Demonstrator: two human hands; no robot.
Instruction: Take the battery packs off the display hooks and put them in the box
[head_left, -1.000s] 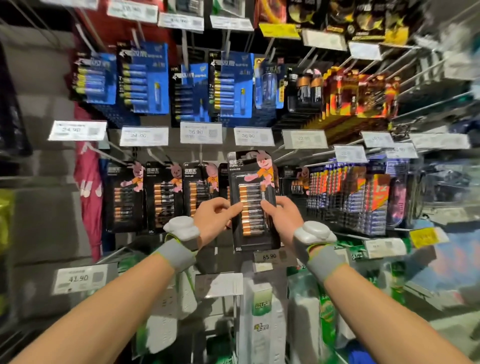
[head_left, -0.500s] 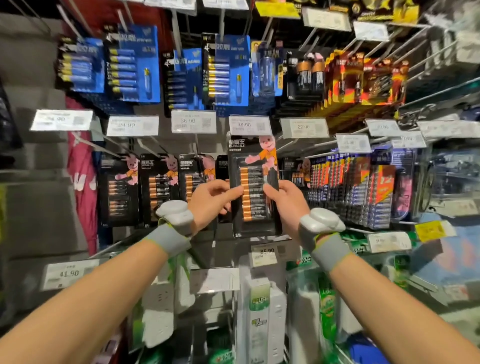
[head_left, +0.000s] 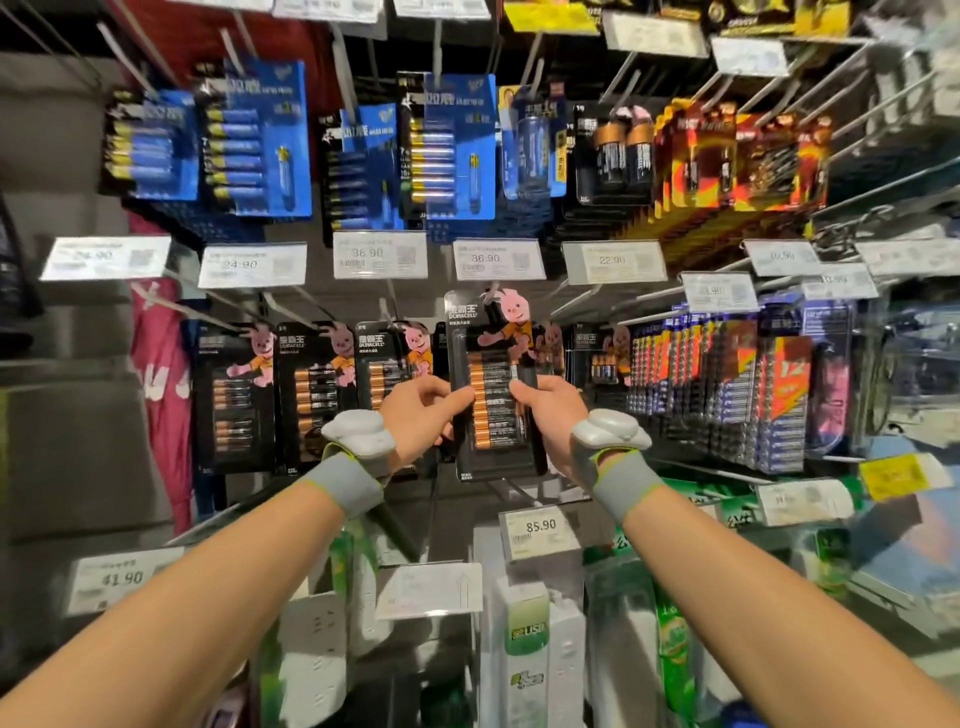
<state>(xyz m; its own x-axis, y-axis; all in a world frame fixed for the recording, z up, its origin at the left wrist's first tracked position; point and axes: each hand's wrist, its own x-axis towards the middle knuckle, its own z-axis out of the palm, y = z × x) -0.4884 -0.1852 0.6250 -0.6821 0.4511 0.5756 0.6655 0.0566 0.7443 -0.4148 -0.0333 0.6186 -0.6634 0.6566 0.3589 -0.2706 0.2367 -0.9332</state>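
Both side edges of the upright battery pack (head_left: 493, 441) are pinched, left hand (head_left: 418, 423) and right hand (head_left: 548, 415) fingers (head_left: 460, 397) clamped on it, crowded hanging packs (head_left: 311, 384) close behind.

Hands (head_left: 422, 418) (head_left: 546, 413) grip battery pack (head_left: 493, 439), possibly hooked.

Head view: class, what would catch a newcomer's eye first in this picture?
At centre, the left hand and right hand pinch a black battery pack by its side edges. Above hang blue battery packs over a row of white price tags.
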